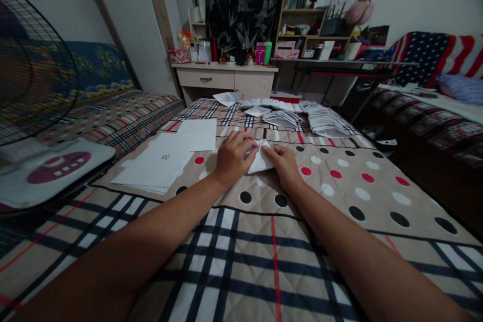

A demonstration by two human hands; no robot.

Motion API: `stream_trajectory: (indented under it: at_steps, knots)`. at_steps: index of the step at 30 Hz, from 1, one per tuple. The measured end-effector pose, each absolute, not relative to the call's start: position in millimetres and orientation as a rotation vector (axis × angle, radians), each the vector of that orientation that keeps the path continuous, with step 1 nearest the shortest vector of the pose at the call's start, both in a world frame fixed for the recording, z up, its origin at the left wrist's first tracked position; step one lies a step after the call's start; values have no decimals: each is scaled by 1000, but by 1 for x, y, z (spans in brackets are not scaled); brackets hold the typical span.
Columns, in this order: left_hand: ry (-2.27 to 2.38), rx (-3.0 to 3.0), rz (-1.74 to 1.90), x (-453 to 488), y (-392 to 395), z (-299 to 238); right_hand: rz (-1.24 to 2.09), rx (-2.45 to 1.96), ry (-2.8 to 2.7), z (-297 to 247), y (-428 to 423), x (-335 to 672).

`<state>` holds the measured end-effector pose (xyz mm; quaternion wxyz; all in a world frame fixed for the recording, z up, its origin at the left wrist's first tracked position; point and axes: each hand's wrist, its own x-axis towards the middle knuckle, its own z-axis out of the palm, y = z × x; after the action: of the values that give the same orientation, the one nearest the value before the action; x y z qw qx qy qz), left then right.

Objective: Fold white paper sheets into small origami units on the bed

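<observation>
A small piece of folded white paper (261,161) is held just above or on the patterned bedspread (245,231), between my two hands. My left hand (234,157) grips its left side, with the fingers curled and the thumb against the paper. On the right side, my right hand (284,161) pinches the paper, thumb on top. The lower edge of the paper points toward me; its finer creases are too small to make out. Left of my left hand lie flat white sheets (154,161), one with a small dark mark.
Beyond my hands, folded white paper pieces (281,118) lie in rows, with a long stack (326,121) at the right. A fan (33,60) stands at the left above its white base (56,171). A dresser (226,78) is at the back.
</observation>
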<state>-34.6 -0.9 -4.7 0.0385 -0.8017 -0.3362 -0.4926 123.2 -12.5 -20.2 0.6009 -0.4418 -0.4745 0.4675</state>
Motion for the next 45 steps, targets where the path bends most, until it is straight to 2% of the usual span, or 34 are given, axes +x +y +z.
stream_trajectory:
  at_steps: [9,21,38,45]
  knots:
    - [-969,-2410,-1616,-34,-4,-4,956,-1173,-1151,-21,-11,121]
    - [-921,-2532,-1704,-31,-7,-5,1028,-1108,-1085,-17,-12,121]
    - [-881,-2602,-1570,-31,-7,-7,917,-1138,-1092,-24,-10,123]
    - [-982,-2616,-1501,-32,-2,-10,1004,-990,-1029,-23,-10,122]
